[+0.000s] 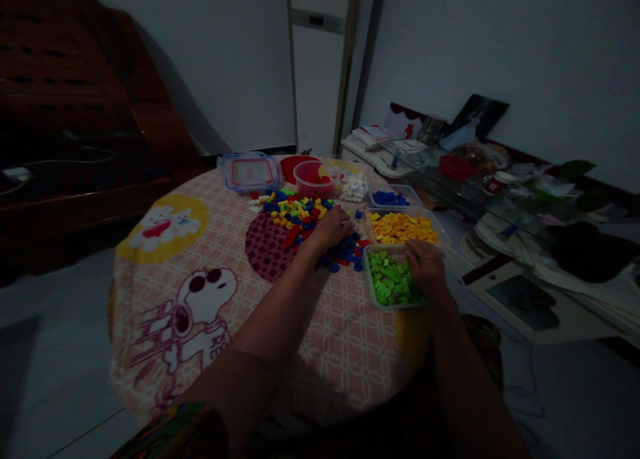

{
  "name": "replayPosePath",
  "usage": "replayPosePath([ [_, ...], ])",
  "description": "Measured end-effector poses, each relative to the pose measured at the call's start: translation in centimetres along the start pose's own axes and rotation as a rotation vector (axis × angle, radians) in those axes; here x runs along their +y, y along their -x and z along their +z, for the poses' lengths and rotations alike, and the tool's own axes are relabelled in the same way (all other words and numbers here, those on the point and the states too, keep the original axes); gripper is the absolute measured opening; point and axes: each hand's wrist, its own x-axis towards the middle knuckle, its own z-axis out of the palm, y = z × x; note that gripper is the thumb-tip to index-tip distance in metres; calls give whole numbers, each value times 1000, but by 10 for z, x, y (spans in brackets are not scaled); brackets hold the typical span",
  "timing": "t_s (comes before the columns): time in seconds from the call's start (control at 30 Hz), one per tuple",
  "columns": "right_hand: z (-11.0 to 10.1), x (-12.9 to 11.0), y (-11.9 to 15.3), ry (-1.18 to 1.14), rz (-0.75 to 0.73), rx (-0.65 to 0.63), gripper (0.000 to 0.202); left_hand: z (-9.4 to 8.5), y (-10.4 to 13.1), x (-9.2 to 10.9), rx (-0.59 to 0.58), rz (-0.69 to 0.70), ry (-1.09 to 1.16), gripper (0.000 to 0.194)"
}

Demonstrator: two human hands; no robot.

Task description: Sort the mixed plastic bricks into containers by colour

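Observation:
My left hand (pixel 334 229) reaches over the mixed pile of toy building bricks (pixel 300 211), fingers bent down and drawn together; what they hold, if anything, is too dark to make out. Blue and red bricks (pixel 345 249) lie beneath and beside it. At the right side of a clear box of green bricks (pixel 390 277), my right hand (pixel 426 267) has its fingers curled over the rim and the bricks. Anything in its grasp is hidden. Just behind, a clear box holds yellow bricks (pixel 403 227).
Blue bricks (pixel 390 198) fill a smaller box behind the yellow ones. White bricks (pixel 353 187), a clear tub (pixel 314 185) with red bricks, a red dish (pixel 295 165) and a lidded box (pixel 250 173) stand farther back. A cluttered glass shelf (pixel 450 185) adjoins on the right.

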Motion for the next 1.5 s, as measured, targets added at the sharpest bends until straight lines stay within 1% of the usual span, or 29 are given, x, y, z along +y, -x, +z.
replayPosePath([
  [0.1, 1, 2, 1, 1, -5, -10, 37, -13, 3, 9, 0, 94, 105, 29],
  [0.2, 0, 4, 1, 7, -16, -15, 38, -21, 7, 24, -57, 172, 217, 28],
  [0.27, 0, 3, 1, 8, -22, -14, 37, -21, 10, 35, -90, 224, 277, 26],
  [0.4, -3, -2, -1, 7, -23, -6, 35, -13, 14, 53, -171, 348, 340, 25],
  [0.5, -4, -4, -3, 15, -14, -10, 34, -8, 14, 58, -174, 364, 299, 25],
  [0.57, -3, -3, -3, 18, -17, -20, 34, -9, 13, 55, -152, 311, 229, 26],
  [0.63, -3, -1, -3, 16, -19, -27, 35, -11, 11, 46, -110, 207, 141, 27],
  [0.8, 0, 2, -1, 15, -16, -16, 35, -14, 9, 7, 32, -118, -59, 37],
  [0.83, 0, 2, -1, 18, -17, -16, 35, -13, 9, -2, 48, -181, -91, 38],
  [0.9, 0, 0, -1, 22, -15, -17, 35, -12, 10, -16, 31, -274, -152, 38],
  [1.0, -2, -1, -2, 23, -19, -17, 34, -8, 12, -30, -17, -301, -207, 35],
  [1.1, -3, -1, -2, 37, -35, -19, 35, -2, 13, -35, 6, -316, -197, 32],
  [1.27, -2, 1, -1, 49, -36, -20, 35, 3, 13, -37, 71, -393, -120, 33],
  [1.43, -1, 0, -1, 34, -40, -16, 35, 0, 15, -36, 67, -413, -52, 29],
  [1.5, -2, -1, -2, 29, -35, -15, 35, -2, 15, -37, 84, -411, -22, 26],
])
